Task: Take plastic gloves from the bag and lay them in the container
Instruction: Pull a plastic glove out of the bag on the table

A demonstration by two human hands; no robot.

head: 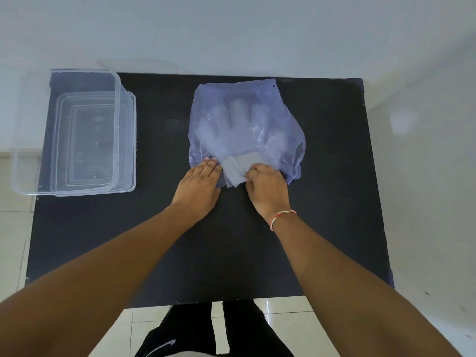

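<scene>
Right grip [266,188] pinches gloves [238,167] at bag [270,109] mouth; left grip [199,188] flat, spread

A translucent purple plastic bag [247,124] lies flat at centre, clear plastic gloves [238,168] protruding at six o'clock; an empty clear rectangular container [74,132] sits at nine o'clock.

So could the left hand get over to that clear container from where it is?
Probably yes. The left hand lies flat on the bag's near edge, holding nothing, and only bare black table lies between it and the open container to its left.
</scene>
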